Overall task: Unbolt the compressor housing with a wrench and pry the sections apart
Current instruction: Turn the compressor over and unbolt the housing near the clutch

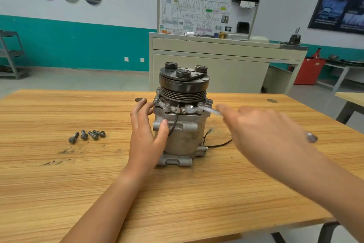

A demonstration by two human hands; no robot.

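Observation:
The grey compressor (183, 138) stands upright on the wooden table (177, 203), its black pulley and clutch (184, 83) on top. My left hand (146, 138) holds the housing from the left, thumb across the front and fingers round the side. My right hand (262, 134) is blurred and grips a silver wrench (204, 110). The wrench head sits at a bolt on the upper flange, and its tail end sticks out past my palm on the right. Several loose bolts (86, 136) lie on the table to the left.
A black wire (218, 145) trails from the compressor's lower right across the table. Behind the table stands a beige training cabinet (216, 65) with a wiring diagram board. A metal shelf is at far left, and a red stand and another table at right.

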